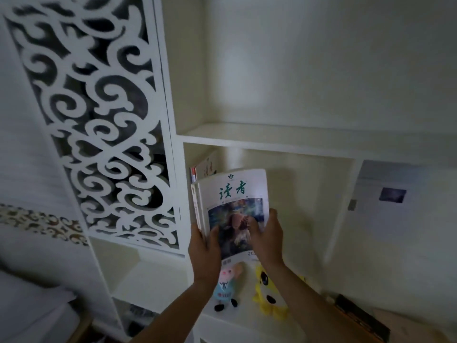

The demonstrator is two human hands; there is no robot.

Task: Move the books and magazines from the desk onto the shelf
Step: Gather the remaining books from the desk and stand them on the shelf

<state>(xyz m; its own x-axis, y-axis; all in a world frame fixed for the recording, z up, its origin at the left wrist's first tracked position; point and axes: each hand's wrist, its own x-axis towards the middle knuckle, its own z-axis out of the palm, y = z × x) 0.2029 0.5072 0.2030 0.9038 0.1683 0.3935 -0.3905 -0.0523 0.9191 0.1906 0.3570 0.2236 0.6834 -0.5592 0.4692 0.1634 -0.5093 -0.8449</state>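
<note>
Upright, magazines at the shelf mouth

Both hands clasp a glossy, rectangular magazine stack (232, 206): left hand (204, 248) at 7 o'clock, right hand (268, 237) at 4, inside the smooth white shelf compartment (269, 144), above two plush toys (247, 288).

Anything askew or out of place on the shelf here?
Nothing stands out. Both hands, left hand and right hand, hold the magazines upright at the shelf compartment, beside a book already leaning there.
</note>
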